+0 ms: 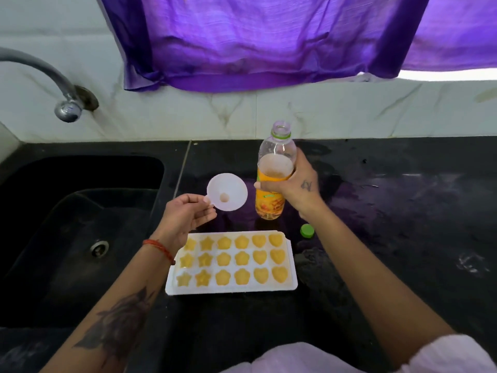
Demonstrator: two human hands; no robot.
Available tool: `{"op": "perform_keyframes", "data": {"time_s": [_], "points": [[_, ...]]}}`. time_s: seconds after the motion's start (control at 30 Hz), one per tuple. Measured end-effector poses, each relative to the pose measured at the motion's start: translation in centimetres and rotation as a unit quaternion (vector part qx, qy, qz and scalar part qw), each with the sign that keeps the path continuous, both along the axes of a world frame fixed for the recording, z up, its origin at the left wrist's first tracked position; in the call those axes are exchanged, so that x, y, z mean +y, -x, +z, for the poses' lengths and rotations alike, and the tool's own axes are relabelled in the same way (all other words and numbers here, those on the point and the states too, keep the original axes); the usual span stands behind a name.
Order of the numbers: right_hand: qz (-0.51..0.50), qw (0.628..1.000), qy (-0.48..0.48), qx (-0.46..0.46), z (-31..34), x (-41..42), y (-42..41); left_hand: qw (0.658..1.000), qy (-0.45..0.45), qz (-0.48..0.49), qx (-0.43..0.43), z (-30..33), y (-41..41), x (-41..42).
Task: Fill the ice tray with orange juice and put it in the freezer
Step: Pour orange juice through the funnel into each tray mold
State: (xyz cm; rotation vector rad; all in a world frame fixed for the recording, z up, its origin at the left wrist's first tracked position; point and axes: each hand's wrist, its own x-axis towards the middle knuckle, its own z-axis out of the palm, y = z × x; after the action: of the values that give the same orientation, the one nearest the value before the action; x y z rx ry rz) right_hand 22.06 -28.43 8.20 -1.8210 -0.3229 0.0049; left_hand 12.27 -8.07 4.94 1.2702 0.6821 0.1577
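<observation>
A white ice tray (291,267) lies on the black counter in front of me, its star, flower and heart cells all holding orange juice. My left hand (185,215) pinches the tab of a small white funnel (227,191) held above and behind the tray. My right hand (298,185) grips an uncapped orange juice bottle (273,168), upright on the counter behind the tray, partly full. Its green cap (307,230) lies on the counter by the tray's far right corner.
A black sink (80,224) with a drain sits to the left, a metal tap (53,84) above it. A purple curtain (255,41) hangs over the marble back wall. The black counter (403,211) stretches to the right.
</observation>
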Motion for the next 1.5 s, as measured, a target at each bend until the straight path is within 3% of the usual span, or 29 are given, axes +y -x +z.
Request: {"op": "perform_keyframes", "data": {"time_s": [0.33, 0.47, 0.57, 0.63, 0.7, 0.77, 0.83, 0.93, 1.03, 1.13, 1.27, 1.4, 1.5], "points": [[0.019, 0.999, 0.047, -0.006, -3.2, 1.5, 0.1, 0.998, -0.025, -0.036, 0.044, -4.0, -4.0, 2.1], [0.061, 0.991, 0.094, 0.075, -4.2, -0.1, -0.4, 0.993, -0.076, -0.057, 0.071, -4.9, -4.1, 2.5], [0.028, 0.983, 0.155, 0.099, -5.1, -2.2, -0.4, 0.988, -0.112, -0.057, 0.090, -5.3, -4.0, 2.8], [-0.008, 0.963, 0.262, 0.064, -5.9, -3.7, -0.2, 0.978, -0.180, -0.034, 0.098, -5.4, -3.9, 2.9], [0.000, 0.927, 0.374, 0.039, -6.8, -5.1, 0.2, 0.943, -0.318, -0.021, 0.094, -5.0, -3.9, 2.7], [0.049, 0.892, 0.447, 0.039, -7.8, -5.9, 0.9, 0.900, -0.431, -0.033, 0.054, -4.1, -4.0, 2.2], [0.083, 0.863, 0.498, 0.017, -8.5, -6.1, 1.6, 0.877, -0.476, -0.055, -0.012, -2.8, -4.4, 1.0], [0.070, 0.858, 0.508, -0.030, -8.8, -6.1, 2.1, 0.867, -0.474, -0.113, -0.108, -0.9, -4.8, -1.3], [0.049, 0.875, 0.481, -0.001, -7.7, -6.2, 1.6, 0.862, -0.448, -0.195, -0.136, 0.7, -5.1, -3.3], [0.009, 0.927, 0.374, 0.010, -3.9, -5.9, 0.5, 0.863, -0.422, -0.238, -0.141, 1.9, -5.7, -4.5], [0.013, 0.968, 0.230, -0.099, 4.8, -4.1, -0.8, 0.884, -0.362, -0.249, -0.159, 4.0, -6.9, -5.7], [0.083, 0.943, 0.257, -0.194, 10.3, -1.2, -1.7, 0.906, -0.279, -0.266, -0.172, 4.3, -7.4, -7.0], [0.159, 0.891, 0.357, -0.229, 11.2, 0.4, -2.4, 0.916, -0.254, -0.255, -0.175, 3.7, -7.4, -7.1]]}}
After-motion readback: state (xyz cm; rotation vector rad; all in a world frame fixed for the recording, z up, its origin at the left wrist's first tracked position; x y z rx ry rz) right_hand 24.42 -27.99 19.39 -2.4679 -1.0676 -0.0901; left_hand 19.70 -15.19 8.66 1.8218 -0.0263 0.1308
